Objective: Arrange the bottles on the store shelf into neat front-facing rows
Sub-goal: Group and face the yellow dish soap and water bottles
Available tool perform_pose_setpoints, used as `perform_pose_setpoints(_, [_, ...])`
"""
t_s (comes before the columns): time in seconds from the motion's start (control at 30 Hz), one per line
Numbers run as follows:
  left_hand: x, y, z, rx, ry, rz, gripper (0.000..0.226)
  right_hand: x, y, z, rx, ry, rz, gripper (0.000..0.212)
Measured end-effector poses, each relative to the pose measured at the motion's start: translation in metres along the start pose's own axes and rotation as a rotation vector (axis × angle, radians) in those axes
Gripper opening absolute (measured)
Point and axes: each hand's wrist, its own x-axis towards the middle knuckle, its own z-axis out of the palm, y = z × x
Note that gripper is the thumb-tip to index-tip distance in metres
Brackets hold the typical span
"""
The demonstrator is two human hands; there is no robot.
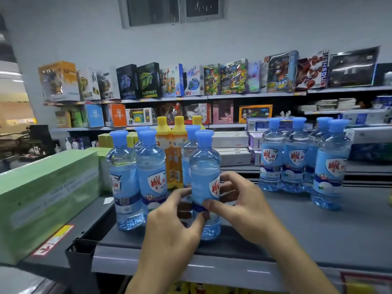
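A blue bottle (pixel 204 177) with a blue cap stands near the front of the grey shelf (pixel 297 225), its red logo turned to the right. My left hand (pixel 176 221) grips its lower left side, thumb on the front. My right hand (pixel 239 204) holds its right side, fingers curled round the label. Two blue bottles (pixel 135 179) stand just left of it, one more behind. Yellow bottles (pixel 172 149) stand at the back. Several blue bottles (pixel 301 155) form a group at the right, logos facing front.
Green boxes (pixel 42 198) lie on the shelf at the left. Toy boxes (pixel 191 81) fill the wall shelves behind. Flat white boxes (pixel 231 149) are stacked beyond the bottles. Bare shelf surface lies between the two bottle groups.
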Motion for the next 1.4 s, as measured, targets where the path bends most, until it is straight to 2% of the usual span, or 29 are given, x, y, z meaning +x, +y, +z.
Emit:
perform_pose_setpoints(0.2, [0.018, 0.026, 0.045, -0.087, -0.224, 0.004, 0.037, -0.008, 0.021, -0.056, -0.074, 0.053, 0.070, 0.040])
perform_pose_setpoints(0.37, [0.037, 0.055, 0.090, -0.026, -0.383, 0.040, 0.034, -0.013, 0.040, -0.095, -0.173, 0.140, 0.129, 0.042])
perform_pose_setpoints(0.73, [0.058, 0.106, 0.182, -0.028, -0.433, 0.043, 0.032, -0.029, 0.070, -0.157, -0.298, 0.385, 0.216, 0.045])
perform_pose_setpoints(0.97, [0.069, 0.127, 0.204, 0.070, -0.525, 0.023, 0.032, -0.037, 0.078, -0.183, -0.310, 0.307, 0.245, 0.045])
perform_pose_setpoints(1.03, [0.073, 0.128, 0.206, 0.104, -0.546, 0.013, 0.035, -0.039, 0.079, -0.186, -0.304, 0.308, 0.247, 0.040])
perform_pose_setpoints(1.23, [0.068, 0.118, 0.189, 0.175, -0.494, -0.010, 0.044, -0.040, 0.080, -0.179, -0.292, 0.338, 0.228, 0.029])
perform_pose_setpoints(1.33, [0.060, 0.113, 0.158, 0.152, -0.402, -0.011, 0.033, -0.038, 0.074, -0.169, -0.293, 0.344, 0.198, 0.019])
perform_pose_setpoints(1.4, [0.051, 0.108, 0.131, 0.122, -0.277, 0.002, 0.022, -0.035, 0.066, -0.157, -0.286, 0.327, 0.171, 0.014])
